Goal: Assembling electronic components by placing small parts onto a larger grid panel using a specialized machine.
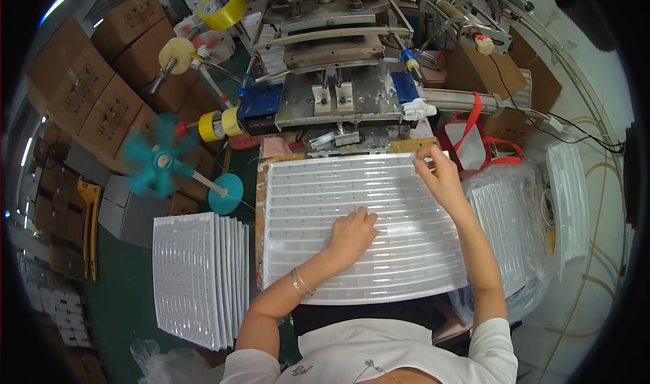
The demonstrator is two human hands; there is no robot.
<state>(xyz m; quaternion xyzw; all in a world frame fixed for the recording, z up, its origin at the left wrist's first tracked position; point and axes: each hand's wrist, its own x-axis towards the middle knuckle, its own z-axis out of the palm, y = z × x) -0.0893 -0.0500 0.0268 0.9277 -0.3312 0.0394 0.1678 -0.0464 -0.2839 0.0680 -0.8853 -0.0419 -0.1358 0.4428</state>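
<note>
A large ridged sheet, pale and glossy like plastic, lies on the table before me, with rows of small marks or parts along its ridges. My left hand is over the middle of it, fingers curled together; what they hold, if anything, is hidden. At the sheet's far right corner, the fingers of my right hand are pinched together. Whether they grip the corner or a small piece is too small to tell.
A metal press machine stands beyond the sheet. To the left are a teal fan and a stack of similar sheets. Plastic-wrapped sheets and a red-handled bag sit to the right. Cartons rise behind.
</note>
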